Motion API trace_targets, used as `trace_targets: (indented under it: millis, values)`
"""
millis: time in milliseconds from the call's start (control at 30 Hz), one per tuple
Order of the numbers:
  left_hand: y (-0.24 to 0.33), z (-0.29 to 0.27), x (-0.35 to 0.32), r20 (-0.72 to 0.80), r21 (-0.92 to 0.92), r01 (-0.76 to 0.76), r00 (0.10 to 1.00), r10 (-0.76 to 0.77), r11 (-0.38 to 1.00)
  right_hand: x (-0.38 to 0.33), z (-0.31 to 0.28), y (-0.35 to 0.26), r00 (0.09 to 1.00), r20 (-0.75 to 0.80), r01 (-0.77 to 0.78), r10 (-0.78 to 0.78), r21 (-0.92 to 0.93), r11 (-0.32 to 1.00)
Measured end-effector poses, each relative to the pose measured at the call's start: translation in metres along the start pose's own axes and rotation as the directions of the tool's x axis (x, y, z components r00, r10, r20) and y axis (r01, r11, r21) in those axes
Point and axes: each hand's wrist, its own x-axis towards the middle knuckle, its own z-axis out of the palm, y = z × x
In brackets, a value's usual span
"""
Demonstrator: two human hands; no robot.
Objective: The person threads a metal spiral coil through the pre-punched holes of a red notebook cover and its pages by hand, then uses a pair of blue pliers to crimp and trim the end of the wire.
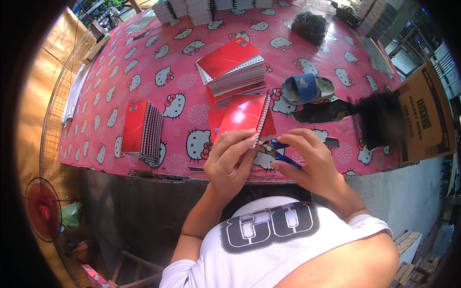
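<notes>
A red-covered spiral notebook [244, 111] is tilted up at the table's near edge, its coil running down the right side. My left hand [229, 158] grips the notebook's lower end, thumb and fingers pinched by the coil. In my right hand [311, 161] is a pair of pliers [288, 161] with blue handles, spread a little apart. The metal jaws meet the lower end of the coil beside my left fingertips; whether they bite on the wire cannot be made out. Under the notebook lies another red cover [217, 118], partly hidden.
Behind stands a stack of red-covered, punched pages [235, 65]. Left sits a pile of bound red notebooks [135, 127]. To the right lie a blue slipper [307, 89], black coils [377, 120] and a cardboard box [425, 115]. White spiral books [199, 12] line the far edge.
</notes>
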Motion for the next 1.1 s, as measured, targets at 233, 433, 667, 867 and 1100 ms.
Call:
trace_targets:
  millis: [233,433,667,867,1100]
  values:
    - [-0.004,-0.010,-0.003,-0.021,0.051,-0.160,0.987,0.161,0.986,-0.004,0.010,0.014,0.824,0.465,-0.554,0.323,0.543,0.631]
    - [-0.020,-0.060,0.024,-0.622,-0.080,0.004,0.781,-0.053,0.997,-0.019,0.012,0.031,0.931,0.182,-0.355,0.316,0.260,0.898]
    - [-0.115,-0.221,0.001,-0.828,-0.093,0.458,0.458,-0.324,0.884,-0.045,0.006,0.077,0.991,-0.026,-0.131,0.129,-0.273,0.953]
    - [-0.159,-0.221,-0.021,-0.876,0.070,0.466,0.451,-0.169,0.882,-0.034,-0.075,0.168,0.887,-0.370,-0.462,0.277,-0.717,0.522]
    - [-0.114,-0.205,0.001,-0.830,0.348,0.633,0.551,-0.087,0.692,-0.068,-0.103,0.227,0.794,-0.306,-0.556,0.526,-0.714,0.425]
